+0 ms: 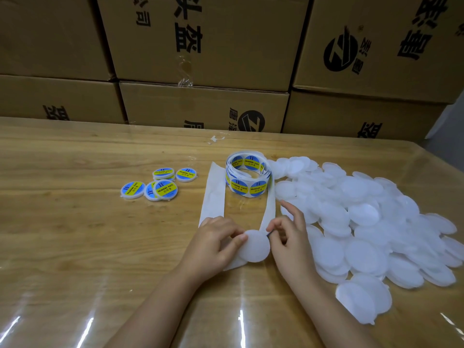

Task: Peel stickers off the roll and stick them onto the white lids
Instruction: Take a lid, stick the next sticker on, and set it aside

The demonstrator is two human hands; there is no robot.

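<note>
Left hand (218,238) pinches the white lid (254,247) by its rim; I judge it light, stiff, slippery; right hand (288,232) pinches a sticker (268,233) by its edge; thin, floppy.

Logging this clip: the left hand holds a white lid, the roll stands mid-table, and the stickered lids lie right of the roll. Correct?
One slip: the head view shows the stickered lids left of the roll, not right. The left hand does hold a white lid, and the roll stands mid-table.
</note>
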